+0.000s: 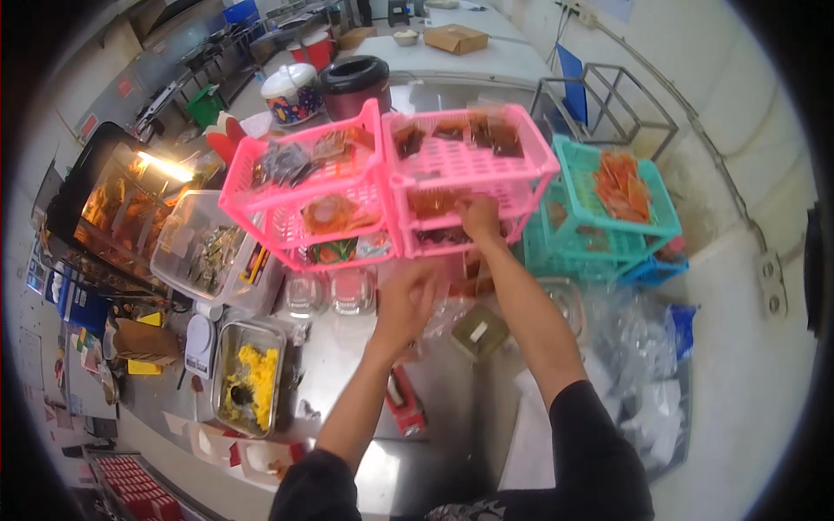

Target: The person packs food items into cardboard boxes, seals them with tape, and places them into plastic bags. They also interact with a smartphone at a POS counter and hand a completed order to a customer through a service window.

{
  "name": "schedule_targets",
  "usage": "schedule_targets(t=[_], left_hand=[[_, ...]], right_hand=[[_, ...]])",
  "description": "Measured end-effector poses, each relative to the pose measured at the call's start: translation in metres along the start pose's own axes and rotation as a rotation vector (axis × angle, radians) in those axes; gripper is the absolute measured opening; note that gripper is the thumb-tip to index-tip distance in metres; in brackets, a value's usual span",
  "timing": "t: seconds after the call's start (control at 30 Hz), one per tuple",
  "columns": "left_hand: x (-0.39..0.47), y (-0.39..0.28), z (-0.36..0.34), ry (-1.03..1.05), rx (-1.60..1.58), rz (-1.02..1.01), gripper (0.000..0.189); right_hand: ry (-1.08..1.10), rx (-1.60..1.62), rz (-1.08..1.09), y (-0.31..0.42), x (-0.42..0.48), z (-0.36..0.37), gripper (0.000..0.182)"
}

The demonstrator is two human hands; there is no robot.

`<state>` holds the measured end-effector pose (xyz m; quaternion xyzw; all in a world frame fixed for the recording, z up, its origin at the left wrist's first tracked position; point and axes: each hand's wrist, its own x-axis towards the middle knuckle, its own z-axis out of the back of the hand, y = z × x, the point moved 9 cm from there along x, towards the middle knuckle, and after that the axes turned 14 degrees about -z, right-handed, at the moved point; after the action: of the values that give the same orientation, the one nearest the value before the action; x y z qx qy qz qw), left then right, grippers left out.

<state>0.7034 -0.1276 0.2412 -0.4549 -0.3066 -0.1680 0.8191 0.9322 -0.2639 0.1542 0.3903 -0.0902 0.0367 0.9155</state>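
Note:
My right hand (pixel 481 218) reaches into the middle level of a pink stacked plastic basket (pixel 469 172), beside packets of brown sauce (pixel 430 203). Its fingertips are partly hidden, and whether they grip a packet is unclear. My left hand (pixel 409 296) hovers blurred over the steel table in front of that stack; I cannot tell whether it holds anything. Between my forearms lies an olive-green square container (pixel 480 333) with a white label. A red-and-white object (pixel 405 400) lies nearer to me, by my left forearm.
Another pink basket stack (pixel 306 195) stands left, teal baskets (pixel 619 221) right. Clear lidded containers (pixel 352 290) sit before them. Leftward are a tray of yellow food (pixel 257 384), a white scale (pixel 200 345), a clear bin (pixel 208 254) and a lit display case (pixel 124 208). Plastic bags (pixel 625 345) lie right.

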Motion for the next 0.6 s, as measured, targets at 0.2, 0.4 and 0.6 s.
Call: schedule_targets(t=[0.2, 0.4, 0.6], left_hand=[[0.104, 0.149, -0.092, 0.251, 0.708, 0.163, 0.021], [0.112, 0.163, -0.114, 0.38, 0.735, 0.311, 0.033], [0.091, 0.178, -0.092, 0.086, 0.409, 0.132, 0.026]], right_hand=[[0.053, -0.066, -0.123, -0.03, 0.054, -0.055, 0.039], [-0.143, 0.381, 0.081, -0.033, 0.001, 0.033, 0.032], [0.175, 0.934, -0.298, -0.048, -0.22, 0.093, 0.015]])
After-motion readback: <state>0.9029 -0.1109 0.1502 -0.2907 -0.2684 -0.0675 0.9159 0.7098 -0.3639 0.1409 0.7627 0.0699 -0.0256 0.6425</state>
